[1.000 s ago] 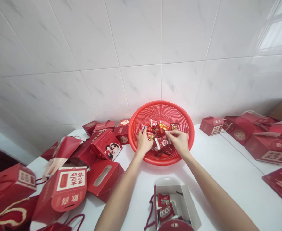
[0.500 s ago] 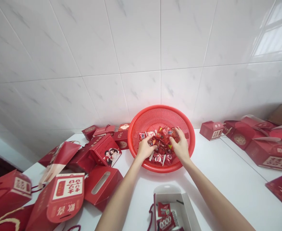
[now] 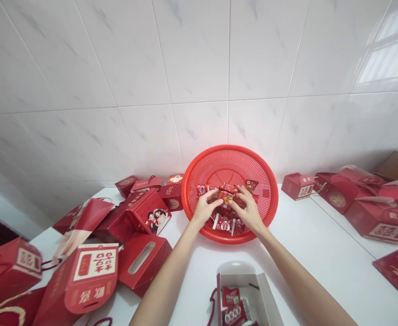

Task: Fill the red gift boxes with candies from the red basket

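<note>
Red wrapped sweets (image 3: 226, 225) lie in the plastic basket (image 3: 231, 158). The left hand (image 3: 204, 210) and right hand (image 3: 249, 213) touch them, fingers curved and slightly spread; whether they pinch any, I cannot tell.

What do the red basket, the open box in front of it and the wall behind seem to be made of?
Basket: probably plastic, slightly glossy, with a smooth rim and regular small holes.
Open box: likely cardboard or stiff paper, matt pale grey inside, with thin, creased-looking flaps.
Wall: seemingly glazed ceramic tile, given its straight joints, grey marbling and window-like reflection.
</note>
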Motion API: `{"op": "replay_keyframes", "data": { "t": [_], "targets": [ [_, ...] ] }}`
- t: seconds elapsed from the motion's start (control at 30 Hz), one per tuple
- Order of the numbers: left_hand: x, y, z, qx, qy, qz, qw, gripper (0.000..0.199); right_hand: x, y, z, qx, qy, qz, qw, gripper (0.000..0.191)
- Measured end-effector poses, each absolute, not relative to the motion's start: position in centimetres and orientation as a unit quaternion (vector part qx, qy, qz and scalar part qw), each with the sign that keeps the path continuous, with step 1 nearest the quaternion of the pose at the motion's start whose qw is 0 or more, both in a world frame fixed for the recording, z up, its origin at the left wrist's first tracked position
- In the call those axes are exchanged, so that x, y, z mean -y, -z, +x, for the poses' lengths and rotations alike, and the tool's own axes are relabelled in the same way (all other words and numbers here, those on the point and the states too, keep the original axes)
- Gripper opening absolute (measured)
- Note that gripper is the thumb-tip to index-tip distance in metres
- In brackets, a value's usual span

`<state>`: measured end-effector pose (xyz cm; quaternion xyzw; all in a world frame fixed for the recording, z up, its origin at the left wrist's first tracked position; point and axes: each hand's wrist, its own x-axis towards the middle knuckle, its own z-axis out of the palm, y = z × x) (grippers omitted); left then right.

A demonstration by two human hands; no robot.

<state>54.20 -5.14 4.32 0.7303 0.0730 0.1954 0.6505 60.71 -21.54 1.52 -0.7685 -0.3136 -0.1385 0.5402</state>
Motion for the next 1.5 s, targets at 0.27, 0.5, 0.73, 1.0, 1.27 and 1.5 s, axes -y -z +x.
{"op": "replay_keyframes", "data": {
  "t": [0.27, 0.5, 0.73, 1.0, 1.27, 1.5],
  "targets": [
    [4.4, -3.4, 55.3, -0.162, -0.312, 0.792, 0.499, 0.049, 22.1, -2.4, 61.2, 0.178, 0.194, -0.741, 0.618, 0.033],
    [6.2, -3.7, 54.0, -0.204, -0.229, 0.918, 0.251, 0.044, 22.3, -2.2, 61.6, 0.187, 0.252, -0.742, 0.593, 0.028],
    [6.4, -4.3, 53.5, -0.206, -0.172, 0.935, 0.23, 0.045, 21.9, -1.4, 61.8, 0.258, 0.224, -0.767, 0.544, 0.049],
    [6.9, -4.4, 53.4, -0.221, -0.153, 0.94, 0.209, 0.046, 21.1, 0.0, 61.5, 0.312, 0.218, -0.784, 0.49, 0.049],
    [7.4, -4.3, 53.1, -0.215, -0.134, 0.945, 0.206, 0.063, 21.6, 0.4, 62.5, 0.306, 0.211, -0.776, 0.509, 0.053],
    [6.2, -3.7, 53.6, -0.175, -0.126, 0.942, 0.259, 0.06, 21.3, 0.7, 62.5, 0.301, 0.213, -0.772, 0.517, 0.057]
  ]
}}
